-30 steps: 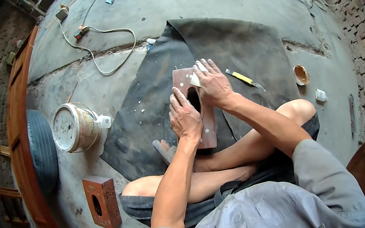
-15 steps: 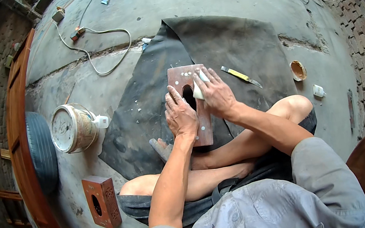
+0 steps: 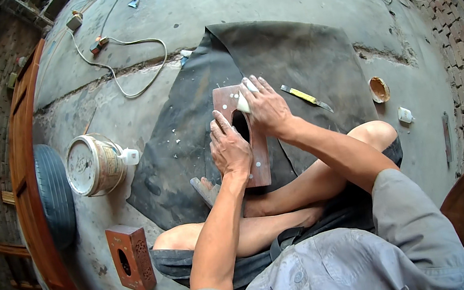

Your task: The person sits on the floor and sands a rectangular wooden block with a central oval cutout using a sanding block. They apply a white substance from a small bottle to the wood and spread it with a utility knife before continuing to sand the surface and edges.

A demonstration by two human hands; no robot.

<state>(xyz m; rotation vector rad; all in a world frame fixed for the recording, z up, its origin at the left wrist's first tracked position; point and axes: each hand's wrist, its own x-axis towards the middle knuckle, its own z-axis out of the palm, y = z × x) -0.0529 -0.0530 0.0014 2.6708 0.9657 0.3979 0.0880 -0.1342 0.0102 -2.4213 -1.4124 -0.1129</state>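
Left hand (image 3: pixel 231 152) lies fingers-open on the reddish box (image 3: pixel 260 156), probably bracing it, while the right hand's (image 3: pixel 269 112) fingers grip a white pad (image 3: pixel 243 105) against its top.

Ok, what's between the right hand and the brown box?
A pale pad, partly under the right hand and over the brown box; the head view shows it.

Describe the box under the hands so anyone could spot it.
On the big dark mat lies a reddish-brown box with an oval opening. The left hand rests on it; the right hand holds a whitish pad against it. Pale round spots distinguish it from the other box, left of the mat.
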